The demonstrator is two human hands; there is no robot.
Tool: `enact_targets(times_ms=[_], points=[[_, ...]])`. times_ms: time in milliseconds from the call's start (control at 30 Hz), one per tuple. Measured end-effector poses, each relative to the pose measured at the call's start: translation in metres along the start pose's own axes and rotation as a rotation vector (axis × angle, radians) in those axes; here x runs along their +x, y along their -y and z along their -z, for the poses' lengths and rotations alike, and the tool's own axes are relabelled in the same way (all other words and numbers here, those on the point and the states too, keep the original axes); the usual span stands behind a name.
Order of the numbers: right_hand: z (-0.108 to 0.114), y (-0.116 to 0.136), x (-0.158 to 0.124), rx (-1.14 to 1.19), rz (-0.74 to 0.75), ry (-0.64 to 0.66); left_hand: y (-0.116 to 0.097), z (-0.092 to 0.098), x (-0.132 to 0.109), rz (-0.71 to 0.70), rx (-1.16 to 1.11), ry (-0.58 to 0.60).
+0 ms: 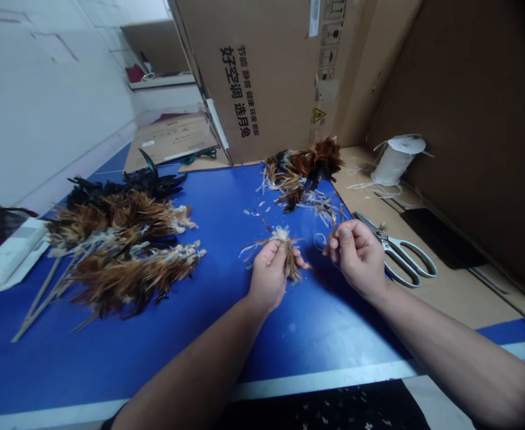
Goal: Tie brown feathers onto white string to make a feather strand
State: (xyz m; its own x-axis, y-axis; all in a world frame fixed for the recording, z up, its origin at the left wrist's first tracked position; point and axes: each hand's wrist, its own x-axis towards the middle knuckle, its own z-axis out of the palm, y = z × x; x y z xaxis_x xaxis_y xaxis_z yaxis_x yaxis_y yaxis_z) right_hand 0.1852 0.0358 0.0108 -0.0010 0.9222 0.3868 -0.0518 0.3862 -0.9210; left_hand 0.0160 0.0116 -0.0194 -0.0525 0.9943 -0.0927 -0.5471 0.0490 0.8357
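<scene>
In the head view my left hand (269,272) is closed around a small bunch of brown feathers (292,263), whose pale quill ends point away from me. My right hand (358,254) is raised to the right of the bunch with its fingers pinched together. A thin white thread (319,241) loops beside those fingertips and seems to run into them. Just beyond the right hand lie scissors (408,260) with silver handles. A pile of loose brown and black feathers (304,170) rests farther back, with pale quill scraps around it.
Several bundled feather dusters (128,263) with sticks lie at the left on the blue table (226,197). A spool of white string (394,160) stands at the right on cardboard, near a black flat object (441,236). Large cardboard walls (280,77) close off the back and right.
</scene>
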Motion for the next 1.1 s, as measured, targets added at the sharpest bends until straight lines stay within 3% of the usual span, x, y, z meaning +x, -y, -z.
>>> enact_targets(times_ms=[133,467,600,767,933,1100], points=[[0.003,0.000,0.005,0.058,0.037,-0.102,-0.003,-0.001,0.001,0.024,-0.034,0.005],[0.006,0.001,-0.002,-0.096,-0.019,0.048,-0.001,0.002,0.000,-0.034,0.036,-0.007],[0.007,-0.002,0.002,-0.112,-0.020,0.036,-0.005,0.003,0.002,-0.112,0.041,-0.035],[0.008,-0.007,0.008,-0.097,-0.033,-0.002,-0.016,-0.002,0.000,-0.058,-0.064,0.013],[0.012,-0.012,0.015,-0.084,-0.100,-0.062,-0.014,-0.001,-0.004,-0.113,0.018,0.062],[0.030,0.004,0.027,-0.286,-0.122,0.090,-0.012,0.001,-0.002,-0.101,0.088,-0.051]])
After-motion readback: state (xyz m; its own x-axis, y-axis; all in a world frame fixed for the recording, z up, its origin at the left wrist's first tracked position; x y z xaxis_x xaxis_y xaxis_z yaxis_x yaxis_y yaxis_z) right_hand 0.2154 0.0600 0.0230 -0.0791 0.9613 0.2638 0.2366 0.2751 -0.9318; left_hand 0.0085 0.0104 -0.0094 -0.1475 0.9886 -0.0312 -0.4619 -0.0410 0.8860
